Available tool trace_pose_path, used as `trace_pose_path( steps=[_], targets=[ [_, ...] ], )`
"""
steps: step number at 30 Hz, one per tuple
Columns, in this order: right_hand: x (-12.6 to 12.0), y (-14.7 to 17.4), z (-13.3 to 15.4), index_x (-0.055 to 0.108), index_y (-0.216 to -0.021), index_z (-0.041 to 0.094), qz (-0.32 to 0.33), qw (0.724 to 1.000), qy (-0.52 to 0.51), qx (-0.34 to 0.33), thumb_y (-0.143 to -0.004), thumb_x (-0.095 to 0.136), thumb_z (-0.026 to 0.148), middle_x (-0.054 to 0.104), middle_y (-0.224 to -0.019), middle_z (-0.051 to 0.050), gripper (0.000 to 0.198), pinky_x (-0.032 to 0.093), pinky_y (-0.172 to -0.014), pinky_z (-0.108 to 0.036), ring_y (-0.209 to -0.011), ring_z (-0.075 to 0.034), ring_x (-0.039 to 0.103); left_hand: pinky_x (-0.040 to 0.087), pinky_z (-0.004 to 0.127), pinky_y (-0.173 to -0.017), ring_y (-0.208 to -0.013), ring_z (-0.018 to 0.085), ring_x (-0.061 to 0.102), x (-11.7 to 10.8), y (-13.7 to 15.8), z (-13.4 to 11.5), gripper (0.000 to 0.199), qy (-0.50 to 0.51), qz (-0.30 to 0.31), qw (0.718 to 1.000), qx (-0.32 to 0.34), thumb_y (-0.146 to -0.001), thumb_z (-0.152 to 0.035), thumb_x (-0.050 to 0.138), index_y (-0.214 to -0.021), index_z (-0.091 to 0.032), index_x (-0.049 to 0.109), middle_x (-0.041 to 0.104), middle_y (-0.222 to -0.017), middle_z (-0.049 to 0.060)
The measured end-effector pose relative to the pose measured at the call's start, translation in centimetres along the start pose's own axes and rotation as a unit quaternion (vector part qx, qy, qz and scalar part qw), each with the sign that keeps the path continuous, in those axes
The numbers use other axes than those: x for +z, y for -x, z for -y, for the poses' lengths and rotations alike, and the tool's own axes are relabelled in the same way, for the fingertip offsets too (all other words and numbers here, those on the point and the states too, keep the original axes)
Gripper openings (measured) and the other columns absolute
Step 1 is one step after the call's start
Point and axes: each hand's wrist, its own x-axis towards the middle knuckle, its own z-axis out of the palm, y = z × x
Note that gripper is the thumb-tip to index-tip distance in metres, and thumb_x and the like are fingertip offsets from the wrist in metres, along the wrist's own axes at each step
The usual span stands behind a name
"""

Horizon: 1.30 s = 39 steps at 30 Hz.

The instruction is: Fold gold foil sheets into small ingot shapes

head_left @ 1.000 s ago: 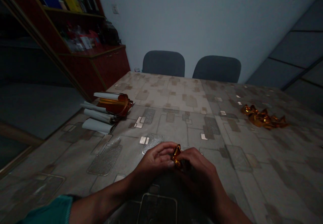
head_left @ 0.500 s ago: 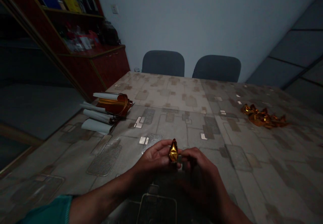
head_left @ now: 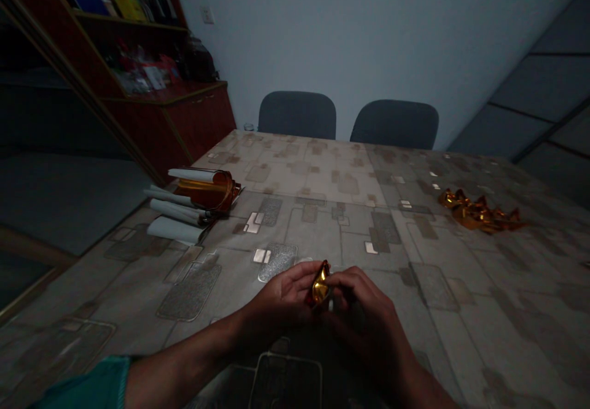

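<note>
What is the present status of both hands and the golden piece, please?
Left hand holds golden piece. Right hand touching it. Golden pile right, curled sheets left: both away from hands.

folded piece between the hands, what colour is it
Shiny gold; the folded piece shows best in the head view.

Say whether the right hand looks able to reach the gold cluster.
Probably, with a stretch: the gold cluster lies uncovered to the right, though the right hand is busy at the gold piece in the left hand.
</note>
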Motion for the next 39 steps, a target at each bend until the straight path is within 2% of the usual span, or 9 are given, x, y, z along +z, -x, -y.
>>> trace_pose_path(
  steps=[2, 6, 10, 14, 18, 22, 30, 35, 39],
  targets=[
    [-0.1, 0.0, 0.0, 0.059, -0.106, 0.025, 0.012, 1.000, -0.003, 0.003, -0.082, 0.063, 0.009, 0.060, -0.088, -0.001, 0.029, 0.046, -0.064, -0.028, -0.074, -0.017, 0.057, 0.047, 0.029, -0.093, -0.115, 0.024, 0.062, 0.0, 0.0, -0.1, 0.066, 0.003, -0.010, 1.000, -0.003, -0.066, -0.024, 0.087, -0.125, -0.020, 0.059, 0.064, -0.126, 0.011],
    [0.1, 0.1, -0.4, 0.056, -0.112, 0.026, -0.006, 1.000, -0.012, 0.019, -0.080, 0.063, 0.009, 0.056, -0.085, 0.001, 0.037, 0.046, -0.060, -0.028, -0.065, -0.015, 0.053, 0.050, 0.029, -0.085, -0.109, 0.024, 0.064, 0.3, 0.1, -0.4, 0.061, 0.012, 0.002, 1.000, -0.003, -0.074, -0.038, 0.082, -0.126, -0.019, 0.059, 0.064, -0.126, 0.014],
    [0.6, 0.1, -0.8, 0.044, -0.130, 0.026, -0.002, 0.996, -0.071, 0.048, -0.076, 0.065, 0.011, 0.057, -0.108, -0.006, 0.060, 0.050, -0.059, -0.027, -0.073, -0.015, 0.058, 0.049, 0.030, -0.088, -0.103, 0.021, 0.066, 0.9, -0.1, -0.3, 0.052, -0.003, -0.030, 0.999, 0.032, -0.072, -0.027, 0.085, -0.117, -0.019, 0.060, 0.065, -0.119, 0.011],
    [0.7, 0.0, -0.7, 0.055, -0.120, 0.024, 0.022, 0.994, -0.082, 0.064, -0.084, 0.057, 0.014, 0.061, -0.107, -0.007, 0.037, 0.050, -0.062, -0.028, -0.076, -0.017, 0.060, 0.052, 0.031, -0.082, -0.091, 0.019, 0.068, 1.3, 0.0, -0.2, 0.056, -0.003, -0.060, 0.996, 0.065, -0.062, -0.018, 0.090, -0.106, -0.021, 0.055, 0.064, -0.106, 0.004],
    [0.3, 0.1, -0.9, 0.060, -0.114, 0.023, 0.007, 0.990, -0.085, 0.109, -0.093, 0.052, 0.027, 0.065, -0.088, -0.004, 0.024, 0.047, -0.062, -0.031, -0.069, -0.017, 0.060, 0.050, 0.022, -0.068, -0.070, 0.009, 0.065, 1.2, 0.2, -0.5, 0.046, -0.055, -0.095, 0.991, 0.078, -0.069, -0.023, 0.086, -0.103, -0.018, 0.056, 0.064, -0.097, 0.002],
    [0.3, 0.3, -1.4, 0.061, -0.110, 0.023, 0.007, 0.987, -0.094, 0.132, -0.094, 0.052, 0.032, 0.064, -0.079, -0.002, 0.020, 0.044, -0.058, -0.030, -0.066, -0.017, 0.058, 0.052, 0.024, -0.069, -0.073, 0.012, 0.066, 0.8, 0.2, -0.6, 0.034, -0.066, -0.092, 0.988, 0.101, -0.077, -0.030, 0.080, -0.097, -0.016, 0.057, 0.066, -0.088, 0.003],
    [0.2, -0.3, -0.9, 0.064, -0.100, 0.023, 0.021, 0.994, -0.054, 0.095, -0.091, 0.052, 0.023, 0.067, -0.091, -0.004, 0.015, 0.044, -0.068, -0.032, -0.078, -0.019, 0.061, 0.053, 0.024, -0.067, -0.071, 0.013, 0.067, 0.7, 0.0, -0.1, 0.032, -0.086, -0.111, 0.985, 0.100, -0.076, -0.029, 0.081, -0.093, -0.015, 0.058, 0.068, -0.082, 0.003],
    [0.3, -0.3, -1.1, 0.064, -0.097, 0.021, 0.010, 0.984, -0.084, 0.159, -0.087, 0.057, 0.024, 0.065, -0.081, -0.002, 0.013, 0.042, -0.062, -0.029, -0.067, -0.017, 0.056, 0.052, 0.023, -0.064, -0.067, 0.012, 0.067, 0.7, -0.1, 0.0, 0.032, -0.093, -0.119, 0.983, 0.104, -0.077, -0.030, 0.081, -0.090, -0.015, 0.055, 0.067, -0.081, 0.002],
    [0.4, -0.3, -1.2, 0.065, -0.092, 0.021, 0.028, 0.976, -0.136, 0.168, -0.088, 0.058, 0.027, 0.061, -0.074, 0.001, 0.010, 0.037, -0.057, -0.027, -0.062, -0.015, 0.051, 0.052, 0.024, -0.064, -0.066, 0.012, 0.066, 0.9, -0.1, 0.2, 0.033, -0.105, -0.118, 0.982, 0.103, -0.076, -0.033, 0.080, -0.088, -0.016, 0.054, 0.065, -0.077, 0.001]
  ],
)
